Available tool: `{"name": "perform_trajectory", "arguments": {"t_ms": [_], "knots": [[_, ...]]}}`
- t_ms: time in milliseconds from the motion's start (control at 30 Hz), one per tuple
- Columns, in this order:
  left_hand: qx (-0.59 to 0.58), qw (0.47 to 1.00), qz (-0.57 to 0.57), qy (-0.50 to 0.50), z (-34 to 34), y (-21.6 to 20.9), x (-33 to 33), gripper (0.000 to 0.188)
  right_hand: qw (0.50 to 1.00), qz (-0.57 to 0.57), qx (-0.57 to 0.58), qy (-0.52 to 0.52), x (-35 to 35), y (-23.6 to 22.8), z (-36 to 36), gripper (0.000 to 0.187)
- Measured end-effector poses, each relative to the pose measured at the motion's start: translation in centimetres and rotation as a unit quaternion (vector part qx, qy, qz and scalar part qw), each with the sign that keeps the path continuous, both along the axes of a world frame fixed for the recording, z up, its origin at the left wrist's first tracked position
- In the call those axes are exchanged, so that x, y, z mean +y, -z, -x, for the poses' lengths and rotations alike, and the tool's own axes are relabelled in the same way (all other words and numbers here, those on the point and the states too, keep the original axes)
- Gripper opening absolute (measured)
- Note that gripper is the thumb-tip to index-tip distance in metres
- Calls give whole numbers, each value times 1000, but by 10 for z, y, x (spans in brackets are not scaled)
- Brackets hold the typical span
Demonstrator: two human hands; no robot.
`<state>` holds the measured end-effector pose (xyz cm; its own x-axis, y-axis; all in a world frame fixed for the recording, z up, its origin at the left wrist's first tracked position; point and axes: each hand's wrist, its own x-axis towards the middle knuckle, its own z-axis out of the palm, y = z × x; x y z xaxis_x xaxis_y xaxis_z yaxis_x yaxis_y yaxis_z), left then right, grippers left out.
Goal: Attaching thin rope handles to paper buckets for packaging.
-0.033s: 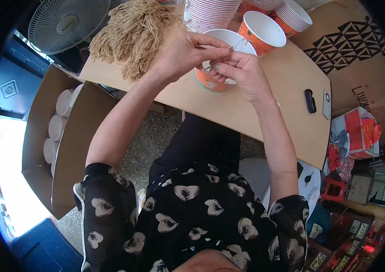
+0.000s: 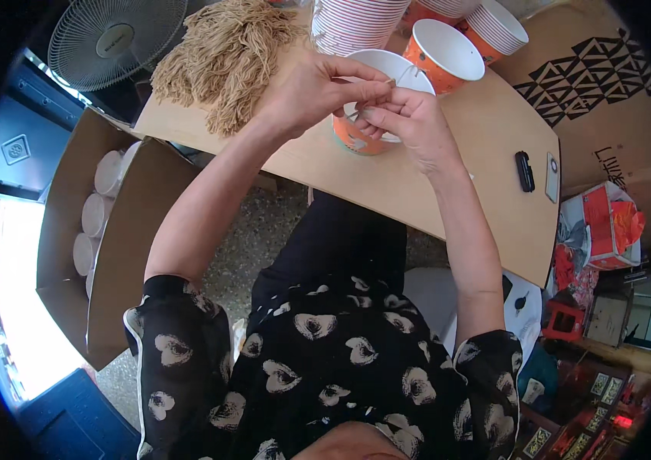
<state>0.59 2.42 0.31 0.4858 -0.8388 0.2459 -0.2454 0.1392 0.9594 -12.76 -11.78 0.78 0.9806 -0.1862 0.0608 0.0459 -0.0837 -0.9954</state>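
Above an orange paper bucket with a white inside (image 2: 359,142), my two hands meet with their fingertips together. My left hand (image 2: 324,93) is closed in a pinch, thumb and forefinger pressed together. Facing it, my right hand (image 2: 410,119) pinches too, its other fingers curled. A thin pale strand or wire (image 2: 411,74) shows just beyond the fingertips over the bucket's rim; my fingers hide most of what they hold. Left of the hands lies a heap of tan noodle-like strands (image 2: 226,57) on the wooden table (image 2: 494,207).
Stacked paper buckets (image 2: 358,27) and another orange bucket (image 2: 444,55) stand at the back. A black fan (image 2: 116,42) is at far left, above an open cardboard box (image 2: 130,230) of white round containers. A black object (image 2: 524,170) and a phone-like slab (image 2: 552,178) lie at right.
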Motion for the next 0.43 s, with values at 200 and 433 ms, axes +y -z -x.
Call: {"name": "perform_trajectory", "arguments": {"t_ms": [200, 433], "knots": [[32, 999, 0, 41, -4, 4, -3, 25, 1000, -17, -8, -14, -6, 2, 3, 15], [-52, 986, -72, 143, -10, 9, 6, 32, 1000, -15, -23, 4, -15, 3, 8, 11]]}}
